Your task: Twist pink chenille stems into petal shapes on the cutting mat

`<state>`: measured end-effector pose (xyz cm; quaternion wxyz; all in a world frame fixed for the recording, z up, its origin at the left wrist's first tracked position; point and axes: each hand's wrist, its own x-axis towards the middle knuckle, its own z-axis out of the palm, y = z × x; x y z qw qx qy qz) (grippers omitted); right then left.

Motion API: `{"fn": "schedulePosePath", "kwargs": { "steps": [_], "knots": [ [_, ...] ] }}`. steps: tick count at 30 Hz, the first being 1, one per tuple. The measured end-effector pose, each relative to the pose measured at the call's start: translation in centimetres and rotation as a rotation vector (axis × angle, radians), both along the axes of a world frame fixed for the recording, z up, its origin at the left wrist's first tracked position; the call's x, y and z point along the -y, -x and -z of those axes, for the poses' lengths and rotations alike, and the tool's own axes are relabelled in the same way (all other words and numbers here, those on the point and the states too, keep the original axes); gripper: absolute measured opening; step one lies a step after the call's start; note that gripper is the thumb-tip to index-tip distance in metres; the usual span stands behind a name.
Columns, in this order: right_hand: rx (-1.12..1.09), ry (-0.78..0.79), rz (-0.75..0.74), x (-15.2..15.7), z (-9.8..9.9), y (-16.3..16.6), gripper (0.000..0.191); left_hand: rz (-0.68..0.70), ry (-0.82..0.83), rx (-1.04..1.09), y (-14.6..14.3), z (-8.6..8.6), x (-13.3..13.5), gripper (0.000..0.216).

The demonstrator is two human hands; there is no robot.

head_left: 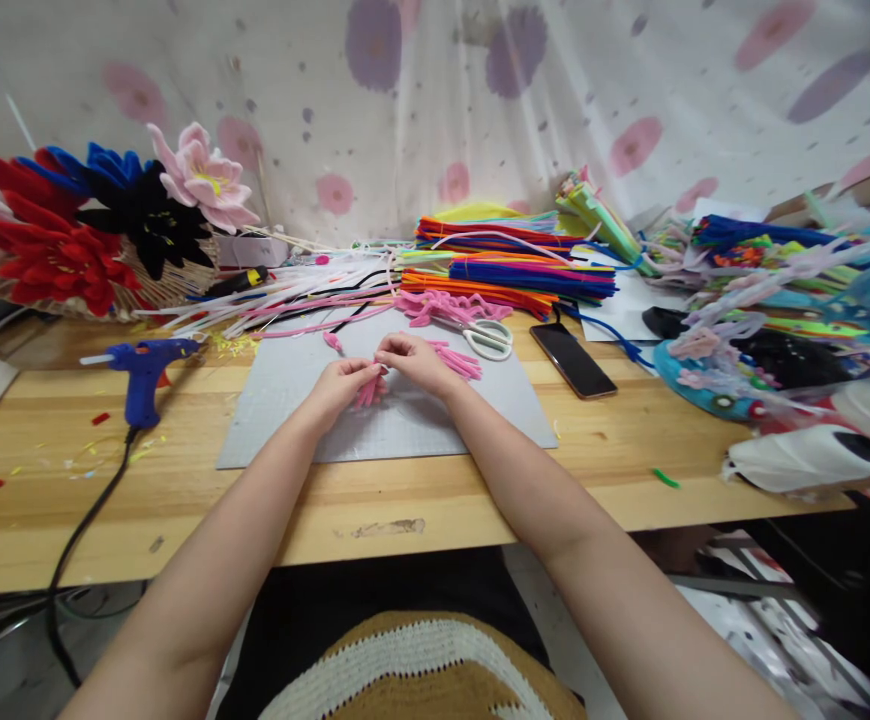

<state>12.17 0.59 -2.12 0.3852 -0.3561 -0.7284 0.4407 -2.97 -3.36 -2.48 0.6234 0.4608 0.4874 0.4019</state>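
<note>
Over the grey mat [270,420], my left hand [346,386] is closed on a small bunch of pink pipe cleaners [367,393], whose ends hang below the fingers. My right hand [414,360] meets it at the fingertips, pinched at the top of the bunch; what exactly lies between those fingers is too small to make out. Just beyond the left hand lies a small pink bud [333,342] on a dark stem. Cut pink pipe cleaner pieces [459,360] rest beside the right hand, near white-handled scissors [489,340] and a pink fuzzy pile [442,305].
A blue hot glue gun [144,380] stands on the left with its cord over the table edge. Fuzzy flowers [67,260] fill the back left. Bundles of coloured pipe cleaners [510,270] lie behind the mat. A phone [573,360] and a white roll [806,458] are on the right.
</note>
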Motion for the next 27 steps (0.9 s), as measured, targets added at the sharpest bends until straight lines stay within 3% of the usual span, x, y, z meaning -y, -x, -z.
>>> {"fn": "schedulePosePath", "kwargs": {
  "steps": [2, 7, 11, 19, 27],
  "knots": [
    [0.051, -0.002, -0.013, 0.3, -0.1, 0.3, 0.012, -0.034, -0.025, -0.012, 0.0, 0.0, -0.1, 0.032],
    [0.096, 0.097, -0.150, 0.7, -0.4, 0.0, 0.013, 0.051, -0.032, -0.119, 0.6, -0.3, -0.1, 0.021],
    [-0.075, 0.244, -0.197, 0.8, -0.2, -0.2, 0.011, 0.095, 0.000, -0.096, 1.1, -0.8, -0.1, 0.017],
    [-0.444, 0.568, -0.151, 1.2, 0.6, 1.2, 0.017, 0.087, 0.038, 0.006, 1.1, -1.4, 0.0, 0.015],
    [-0.305, 0.491, -0.196, 0.8, 0.7, 0.7, 0.033, 0.070, 0.017, 0.017, 1.2, -0.9, 0.1, 0.019]
  ]
}}
